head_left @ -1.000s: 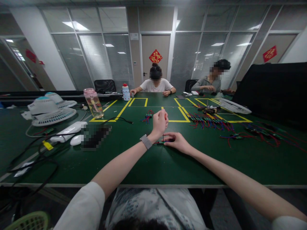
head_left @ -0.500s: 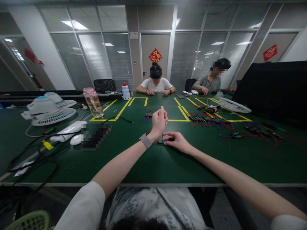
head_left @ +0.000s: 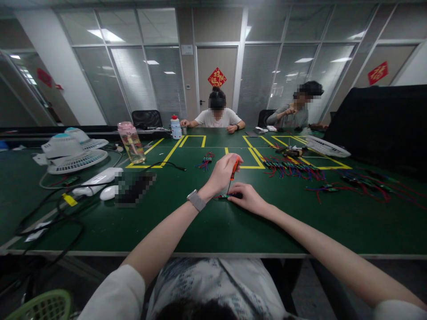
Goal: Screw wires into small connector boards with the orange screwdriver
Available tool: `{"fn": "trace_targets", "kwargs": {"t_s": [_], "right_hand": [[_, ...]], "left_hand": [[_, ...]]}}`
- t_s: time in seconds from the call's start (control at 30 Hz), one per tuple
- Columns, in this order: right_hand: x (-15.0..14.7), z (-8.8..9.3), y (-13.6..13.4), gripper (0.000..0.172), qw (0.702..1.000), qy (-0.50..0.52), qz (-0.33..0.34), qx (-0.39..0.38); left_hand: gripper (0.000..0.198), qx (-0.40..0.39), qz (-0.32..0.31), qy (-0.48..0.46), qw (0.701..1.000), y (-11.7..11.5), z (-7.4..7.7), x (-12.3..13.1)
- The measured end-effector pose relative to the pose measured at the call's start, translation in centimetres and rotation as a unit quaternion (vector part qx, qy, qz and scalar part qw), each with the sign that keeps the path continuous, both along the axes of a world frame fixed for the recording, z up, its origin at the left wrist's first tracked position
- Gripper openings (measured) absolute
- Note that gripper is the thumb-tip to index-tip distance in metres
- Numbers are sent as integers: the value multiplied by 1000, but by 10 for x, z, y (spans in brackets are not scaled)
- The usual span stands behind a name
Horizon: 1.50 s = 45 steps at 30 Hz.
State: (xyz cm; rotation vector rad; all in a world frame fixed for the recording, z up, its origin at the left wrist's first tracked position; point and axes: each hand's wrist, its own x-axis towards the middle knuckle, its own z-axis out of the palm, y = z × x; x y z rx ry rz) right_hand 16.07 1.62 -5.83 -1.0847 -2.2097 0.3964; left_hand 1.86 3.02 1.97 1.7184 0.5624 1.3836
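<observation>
My left hand (head_left: 224,172) is closed round the orange handle of a screwdriver (head_left: 235,168), whose thin shaft slants down to a small green circuit board (head_left: 223,196) on the green table (head_left: 200,231). Beside the board, my right hand (head_left: 247,197) rests low with its fingertips pinched at the board's right end. Dark wires show partly under its fingers. Where exactly the screwdriver tip touches is too small to tell.
Wired boards (head_left: 293,168) lie in a row at the right, and a few more (head_left: 207,160) sit beyond my hands. A pink-lidded bottle (head_left: 132,143), white fans (head_left: 71,153), a white mouse (head_left: 109,193) and cables are at the left. Two people sit across the table.
My left hand has shifted slightly right and opened its grip somewhat, and the screwdriver now leans right with more handle showing. Across the table, one person's hand has moved beside the blue-white bottle; the other's hand is raised.
</observation>
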Motion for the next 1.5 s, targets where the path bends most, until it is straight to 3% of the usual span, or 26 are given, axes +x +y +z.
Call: {"fn": "trace_targets", "kwargs": {"t_s": [0.17, 0.33, 0.5, 0.6, 0.67, 0.8, 0.97, 1.1, 1.3, 1.4, 1.5], "right_hand": [[1, -2, 2, 10, 1000, -6, -7, 7], [2, -8, 5, 10, 999, 22, -22, -10], [2, -8, 4, 11, 999, 20, -26, -8], [3, -8, 3, 11, 999, 20, -26, -15], [3, -8, 3, 11, 999, 24, -24, -17], [4, -9, 3, 12, 1000, 24, -17, -9], [4, -9, 2, 13, 1000, 10, -10, 4], [5, -10, 1, 15, 1000, 4, -4, 16], [5, -8, 0, 15, 1000, 2, 2, 20], [5, -7, -1, 15, 1000, -1, 6, 23], [6, -6, -2, 15, 1000, -4, 15, 27]], "left_hand": [[25, -44, -48, -19, 998, -4, 11, -14], [20, -38, -21, -41, 998, -14, 14, -20], [15, 21, 80, -24, 996, -7, 8, -21], [13, 106, 187, 31, 976, -6, 6, -25], [15, 144, 214, 64, 964, -8, 5, -27], [26, 165, 144, 64, 974, -12, 6, -26], [25, 82, 61, 22, 994, -10, 5, -20], [15, 118, 118, 41, 985, -7, 2, -19], [14, 211, 230, 103, 944, -6, -2, -22], [25, 240, 221, 114, 938, -6, -2, -24], [30, 198, 146, 80, 966, -4, -1, -24]]}}
